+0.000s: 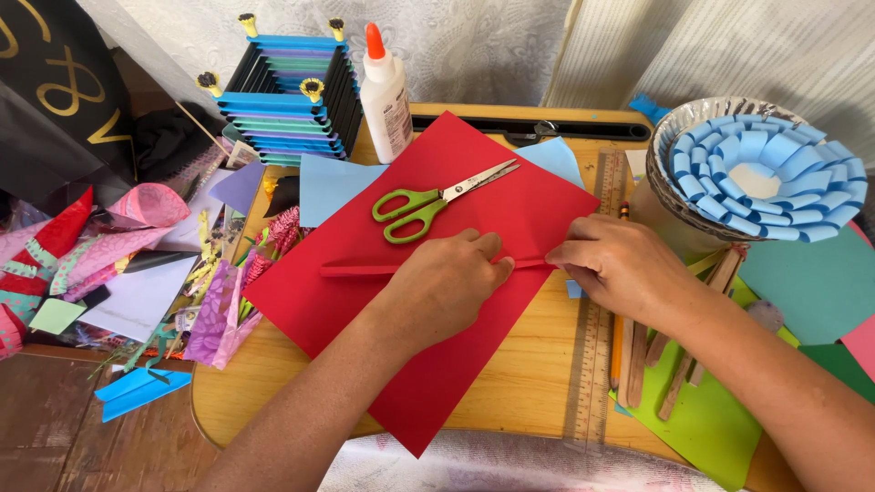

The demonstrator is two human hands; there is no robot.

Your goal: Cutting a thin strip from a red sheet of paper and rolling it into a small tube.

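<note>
Desk (510,383), light wood w/ a rounded front edge, fills most of the head view; its right and left parts are buried under craft stuff. Red paper sheet (437,364) lies tilted across the middle, its lower corner reaching the desk's front edge. Right side: teal, green and pink paper sheets, cut off by the frame. Upper right, a foil bowl (670,137) holding a blue paper-loop flower (766,178), partly out of view. Top centre, a stack of blue and black paper frames (283,100), and just beside it a white glue bottle (386,96) w/ orange tip. Left: a heap of pink, purple and red scraps, too jumbled to sort out.

Left hand (447,282) rests palm down on the red sheet, fingers curled over a thin red paper strip (365,270) that runs sideways; fingertips hidden, so the exact grip can't be told. Right hand (615,264) pinches the strip's right end, thumb and fingers pressed together; the strip shows as a short bit btwn both hands.

Green-handled scissors (428,205) lie shut on the sheet, just above the left hand. Wooden ruler (597,364) runs front to back under the right wrist, w/ a pencil and wooden sticks (679,364) beside it, partly covered by the forearm.
</note>
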